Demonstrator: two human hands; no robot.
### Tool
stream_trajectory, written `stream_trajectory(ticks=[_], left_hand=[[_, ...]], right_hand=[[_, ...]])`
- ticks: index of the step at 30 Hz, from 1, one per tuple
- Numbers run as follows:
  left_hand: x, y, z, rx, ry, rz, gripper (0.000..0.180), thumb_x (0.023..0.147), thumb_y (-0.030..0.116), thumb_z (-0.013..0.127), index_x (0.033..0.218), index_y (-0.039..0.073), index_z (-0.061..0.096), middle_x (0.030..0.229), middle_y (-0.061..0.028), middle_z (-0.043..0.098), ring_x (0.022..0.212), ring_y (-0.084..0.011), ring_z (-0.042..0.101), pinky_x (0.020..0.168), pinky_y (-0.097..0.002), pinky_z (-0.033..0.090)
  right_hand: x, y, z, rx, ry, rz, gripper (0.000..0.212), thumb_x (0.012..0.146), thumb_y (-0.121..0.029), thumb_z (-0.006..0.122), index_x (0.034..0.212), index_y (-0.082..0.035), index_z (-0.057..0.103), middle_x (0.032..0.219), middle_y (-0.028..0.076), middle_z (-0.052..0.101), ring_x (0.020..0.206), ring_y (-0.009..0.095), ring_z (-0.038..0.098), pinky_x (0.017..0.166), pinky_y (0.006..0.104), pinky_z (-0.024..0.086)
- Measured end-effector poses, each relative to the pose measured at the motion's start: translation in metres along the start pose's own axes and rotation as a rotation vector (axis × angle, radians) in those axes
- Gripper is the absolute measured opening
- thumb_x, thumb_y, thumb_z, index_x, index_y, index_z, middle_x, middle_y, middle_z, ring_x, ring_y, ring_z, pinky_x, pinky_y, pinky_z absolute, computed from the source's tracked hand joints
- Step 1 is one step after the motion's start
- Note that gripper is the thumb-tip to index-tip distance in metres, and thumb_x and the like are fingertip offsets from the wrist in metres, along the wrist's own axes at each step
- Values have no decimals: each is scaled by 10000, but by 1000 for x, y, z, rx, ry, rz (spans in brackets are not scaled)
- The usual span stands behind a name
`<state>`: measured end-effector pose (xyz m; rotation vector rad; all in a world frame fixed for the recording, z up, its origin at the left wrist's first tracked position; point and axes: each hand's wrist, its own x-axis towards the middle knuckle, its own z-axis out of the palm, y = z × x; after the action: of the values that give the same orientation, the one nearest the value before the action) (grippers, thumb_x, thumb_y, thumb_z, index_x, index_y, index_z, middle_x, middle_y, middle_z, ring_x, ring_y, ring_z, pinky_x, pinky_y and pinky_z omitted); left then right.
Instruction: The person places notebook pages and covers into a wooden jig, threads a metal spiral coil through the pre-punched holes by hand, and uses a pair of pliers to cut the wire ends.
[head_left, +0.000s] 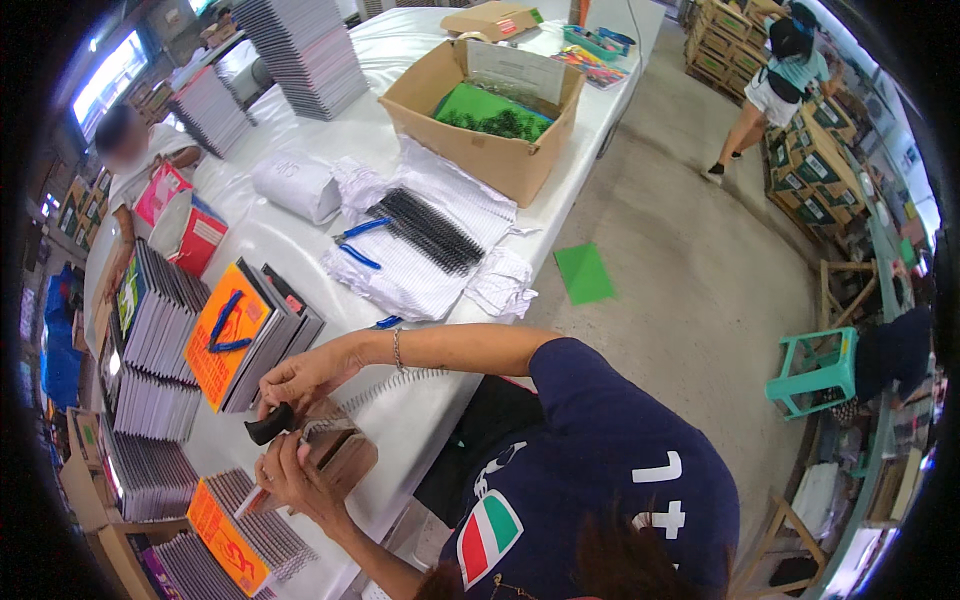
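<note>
My right hand [297, 382] reaches in from above, its fingers curled at a curved black handle [268, 426]. The handle sits by a brown wooden block [350, 458] at the table edge. My left hand [300, 478] is closed against the near side of the block, fingertips by a small metal part; what it grips is hidden. A thin white strip [248, 502] sticks out beside that hand. From the block, a pale wire coil [385, 388] runs toward my right forearm. Blue-handled pliers [228, 325] lie on an orange-covered notebook stack [232, 350] just beyond my hands.
Spiral notebooks [160, 330] are stacked left. Black wire coils [425, 232] and more blue-handled pliers [358, 242] lie on white paper. An open cardboard box [480, 130] stands beyond. A green sheet [585, 274] and green stool [815, 370] are on the floor. Two other people are nearby.
</note>
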<state>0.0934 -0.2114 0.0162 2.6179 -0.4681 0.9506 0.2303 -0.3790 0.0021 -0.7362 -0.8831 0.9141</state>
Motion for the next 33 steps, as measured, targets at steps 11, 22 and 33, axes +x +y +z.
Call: stream_trajectory(ticks=[11, 22, 33], left_hand=[[9, 25, 2, 392, 212, -275, 324, 791, 340, 728, 973, 88, 637, 1223, -36, 528, 1174, -240, 496, 1092, -502, 193], [2, 21, -7, -77, 139, -484, 251, 658, 43, 742, 851, 22, 585, 950, -84, 521, 1004, -272, 501, 955, -432, 324], [-2, 22, -13, -153, 225, -532, 316, 623, 30, 742, 895, 28, 581, 1066, -145, 501, 1062, -333, 507, 943, -397, 384]], right_hand=[[-22, -44, -16, -87, -64, -76, 282, 950, -344, 571, 940, -69, 510, 1304, 137, 535, 1184, 211, 503, 942, 375, 472], [-10, -81, 13, -567, -77, 143, 236, 836, -218, 737, 857, -24, 604, 1232, 150, 605, 1122, 153, 547, 940, 310, 423], [-8, -92, 47, -512, -181, 82, 328, 700, -208, 835, 877, -41, 616, 1352, 168, 503, 1278, 259, 445, 1060, 368, 346]])
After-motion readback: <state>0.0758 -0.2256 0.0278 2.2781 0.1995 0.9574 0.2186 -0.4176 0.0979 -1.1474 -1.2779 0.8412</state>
